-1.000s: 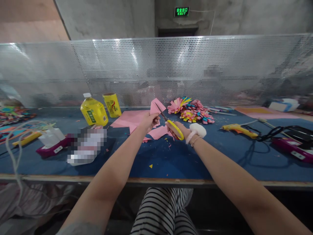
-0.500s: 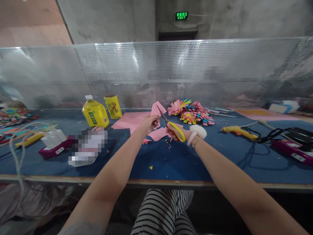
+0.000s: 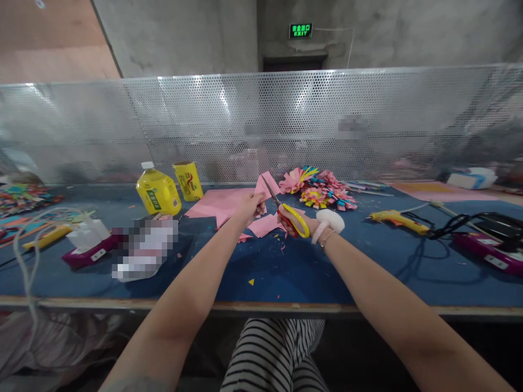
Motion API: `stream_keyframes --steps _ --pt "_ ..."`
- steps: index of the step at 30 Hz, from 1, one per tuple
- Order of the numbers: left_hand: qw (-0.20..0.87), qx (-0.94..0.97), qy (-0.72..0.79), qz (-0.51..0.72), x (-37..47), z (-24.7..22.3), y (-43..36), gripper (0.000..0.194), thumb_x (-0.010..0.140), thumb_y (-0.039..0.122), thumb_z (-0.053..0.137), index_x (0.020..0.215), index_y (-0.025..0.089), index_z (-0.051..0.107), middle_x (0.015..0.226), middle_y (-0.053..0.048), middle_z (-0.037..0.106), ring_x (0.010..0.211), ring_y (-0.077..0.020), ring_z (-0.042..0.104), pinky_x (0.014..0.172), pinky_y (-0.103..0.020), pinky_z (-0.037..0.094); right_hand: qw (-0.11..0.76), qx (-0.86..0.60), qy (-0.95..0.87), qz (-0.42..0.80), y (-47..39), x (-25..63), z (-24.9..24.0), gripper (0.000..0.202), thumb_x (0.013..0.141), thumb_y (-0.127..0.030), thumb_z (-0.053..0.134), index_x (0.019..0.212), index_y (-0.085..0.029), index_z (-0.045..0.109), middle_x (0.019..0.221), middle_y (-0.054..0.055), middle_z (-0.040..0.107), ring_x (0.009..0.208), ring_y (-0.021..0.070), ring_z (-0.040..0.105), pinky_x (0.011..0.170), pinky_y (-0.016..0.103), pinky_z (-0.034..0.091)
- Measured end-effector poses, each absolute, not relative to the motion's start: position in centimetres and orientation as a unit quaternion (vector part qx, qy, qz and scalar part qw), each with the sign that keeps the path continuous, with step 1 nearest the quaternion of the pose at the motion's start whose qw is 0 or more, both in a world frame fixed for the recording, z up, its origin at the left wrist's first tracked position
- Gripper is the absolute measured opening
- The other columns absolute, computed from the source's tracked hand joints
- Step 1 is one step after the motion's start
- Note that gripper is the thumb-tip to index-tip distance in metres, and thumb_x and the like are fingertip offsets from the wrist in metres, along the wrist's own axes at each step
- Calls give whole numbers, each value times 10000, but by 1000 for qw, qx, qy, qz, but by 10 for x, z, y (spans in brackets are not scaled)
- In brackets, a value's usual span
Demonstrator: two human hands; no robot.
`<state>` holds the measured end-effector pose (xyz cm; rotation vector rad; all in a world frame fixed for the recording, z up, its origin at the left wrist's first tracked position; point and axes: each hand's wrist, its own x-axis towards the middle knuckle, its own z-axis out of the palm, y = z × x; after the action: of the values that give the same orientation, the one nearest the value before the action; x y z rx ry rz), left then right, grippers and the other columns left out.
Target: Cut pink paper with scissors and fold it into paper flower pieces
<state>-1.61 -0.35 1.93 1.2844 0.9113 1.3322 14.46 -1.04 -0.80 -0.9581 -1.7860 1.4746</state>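
Observation:
My left hand [image 3: 255, 206] is closed on a piece of pink paper [image 3: 267, 184] that sticks up beyond the fingers. My right hand [image 3: 289, 219] grips scissors [image 3: 301, 224] with yellow and red handles, whose blades lie against the held paper. Larger pink sheets [image 3: 214, 200] lie to the left of and behind my left hand. Below the two hands are a cut pink piece [image 3: 265, 225] and small scraps. Just behind my right hand is a pile of fringed paper flowers [image 3: 327, 190] in pink, yellow and blue.
On the left stand a yellow liquid bottle [image 3: 158, 191], a yellow container [image 3: 188, 182] and a purple power strip [image 3: 92, 249] with cables. To the right lie a yellow glue gun [image 3: 398, 219] and another purple strip [image 3: 486, 251]. A perforated metal screen [image 3: 245, 122] runs behind the table.
The view has shifted slightly. The held paper's tip has tilted a little beside the blades; both hands keep their hold.

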Motion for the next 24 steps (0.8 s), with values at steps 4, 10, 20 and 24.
stream_keyframes --steps 4,10,20,24 --pt "510 533 379 559 -15 20 -4 264 721 240 477 495 161 366 378 43 377 322 -31 299 378 -179 239 312 -368 -675 558 -11 144 -8 476 694 -647 421 678 -172 442 381 -75 376 277 46 341 275 166 290" --pt "496 553 390 545 -17 18 -1 271 707 254 488 481 167 368 371 33 388 324 -42 317 373 -189 231 319 -382 -673 547 -11 143 -7 476 686 -646 434 661 -171 441 367 -72 364 281 47 340 281 166 290" --pt "510 548 373 548 -18 17 -1 273 699 265 506 483 166 372 372 41 370 324 -41 313 369 -189 228 311 -442 -753 376 -13 140 -11 527 736 -672 278 659 -174 432 398 -45 382 304 63 359 321 190 301" --pt "518 546 364 549 -18 17 -1 280 700 255 504 475 162 365 388 36 377 328 -36 317 370 -185 232 311 -454 -778 305 -8 138 -16 584 754 -676 175 657 -163 436 408 -33 385 329 65 356 352 199 294"
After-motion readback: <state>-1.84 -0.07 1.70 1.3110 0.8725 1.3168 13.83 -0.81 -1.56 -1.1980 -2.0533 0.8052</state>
